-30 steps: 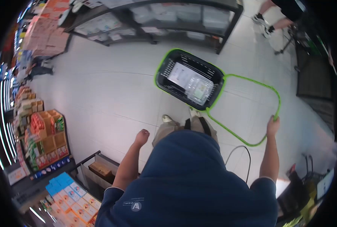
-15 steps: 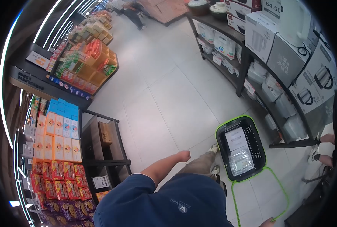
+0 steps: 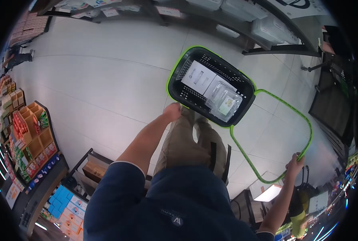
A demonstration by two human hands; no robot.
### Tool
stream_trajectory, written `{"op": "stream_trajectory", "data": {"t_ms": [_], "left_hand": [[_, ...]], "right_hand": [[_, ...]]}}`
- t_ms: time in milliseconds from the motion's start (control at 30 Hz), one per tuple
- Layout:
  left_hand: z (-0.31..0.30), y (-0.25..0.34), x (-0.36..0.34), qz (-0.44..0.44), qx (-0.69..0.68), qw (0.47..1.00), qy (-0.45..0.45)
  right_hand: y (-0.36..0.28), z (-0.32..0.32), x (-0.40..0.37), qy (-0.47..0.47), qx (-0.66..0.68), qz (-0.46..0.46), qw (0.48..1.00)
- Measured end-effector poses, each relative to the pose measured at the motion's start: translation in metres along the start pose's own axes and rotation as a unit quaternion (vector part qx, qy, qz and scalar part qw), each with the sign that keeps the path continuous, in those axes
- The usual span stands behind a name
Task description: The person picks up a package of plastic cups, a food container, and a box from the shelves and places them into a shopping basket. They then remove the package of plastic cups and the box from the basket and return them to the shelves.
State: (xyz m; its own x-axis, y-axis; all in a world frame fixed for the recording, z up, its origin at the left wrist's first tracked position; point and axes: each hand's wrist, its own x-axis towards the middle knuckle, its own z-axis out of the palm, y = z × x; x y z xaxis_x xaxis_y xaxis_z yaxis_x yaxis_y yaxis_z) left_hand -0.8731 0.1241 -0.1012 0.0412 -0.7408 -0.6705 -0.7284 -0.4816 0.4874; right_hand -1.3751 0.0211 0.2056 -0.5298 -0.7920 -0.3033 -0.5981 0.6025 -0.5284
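Note:
My right hand point(image 3: 294, 164) is closed around the far end of the long green handle point(image 3: 310, 127) of a black shopping basket. The basket point(image 3: 186, 94) has a green rim and perforated walls, and sits in front of my legs. Inside it lie a white box point(image 3: 198, 78) and clear plastic containers point(image 3: 226, 103), one bearing a label. My left hand point(image 3: 173, 112) hangs with curled fingers just beside the basket's near-left rim, with nothing visible in it.
Shelving point(image 3: 281, 50) with packaged goods runs across the far side. On the left stand a wooden display point(image 3: 37, 146) of snack packs and stacked blue boxes point(image 3: 61, 201). A person point(image 3: 18, 58) is far left, and another person point(image 3: 298, 219) is at the lower right.
My view has turned right and down, so the basket now appears nearer the middle. My left hand now appears close beside its rim; my right hand still holds the handle.

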Motion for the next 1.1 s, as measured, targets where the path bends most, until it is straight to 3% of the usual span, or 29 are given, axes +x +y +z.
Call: {"op": "stream_trajectory", "data": {"t_ms": [167,233,267,333,467,533,567,600,700,867,967,1000,1100], "left_hand": [[0.028,0.021,0.134,-0.001,0.064,0.996,-0.068],[0.051,0.019,0.182,-0.035,0.035,0.997,-0.063],[0.062,0.020,0.200,-0.060,0.021,0.998,-0.011],[0.072,0.024,0.236,-0.086,0.003,0.996,-0.029],[0.099,0.027,0.265,-0.120,0.029,0.992,-0.001],[0.118,0.018,0.278,-0.168,-0.003,0.984,0.059],[0.126,0.016,0.280,-0.169,0.002,0.984,0.052],[0.129,0.015,0.281,-0.164,0.007,0.983,0.080],[0.122,0.013,0.281,-0.145,0.030,0.981,0.124],[0.106,0.000,0.293,-0.137,-0.044,0.988,0.063],[0.094,0.010,0.292,-0.107,-0.060,0.989,0.082],[0.085,0.018,0.289,-0.139,-0.093,0.984,0.058],[0.087,0.019,0.293,-0.127,-0.009,0.988,0.088]], "right_hand": [[-0.022,0.014,-0.012,0.027,0.044,0.053,0.997],[-0.020,0.015,-0.011,0.052,0.047,0.065,0.995],[-0.020,0.017,-0.013,0.063,0.040,0.077,0.994],[-0.005,0.008,-0.012,0.065,0.009,0.083,0.994],[-0.005,0.008,-0.026,0.122,-0.012,0.104,0.987],[-0.005,0.012,-0.027,0.139,-0.056,0.090,0.985],[-0.008,0.014,-0.029,0.146,-0.065,0.088,0.983],[-0.025,0.011,-0.030,0.138,-0.101,0.171,0.970],[-0.030,0.025,-0.034,0.191,-0.076,0.165,0.965],[-0.028,0.026,-0.039,0.167,-0.049,0.161,0.972],[-0.038,0.037,-0.042,0.171,-0.007,0.154,0.973],[-0.036,0.036,-0.045,0.152,0.014,0.115,0.982],[-0.021,0.021,-0.044,0.076,0.028,0.084,0.993]]}}
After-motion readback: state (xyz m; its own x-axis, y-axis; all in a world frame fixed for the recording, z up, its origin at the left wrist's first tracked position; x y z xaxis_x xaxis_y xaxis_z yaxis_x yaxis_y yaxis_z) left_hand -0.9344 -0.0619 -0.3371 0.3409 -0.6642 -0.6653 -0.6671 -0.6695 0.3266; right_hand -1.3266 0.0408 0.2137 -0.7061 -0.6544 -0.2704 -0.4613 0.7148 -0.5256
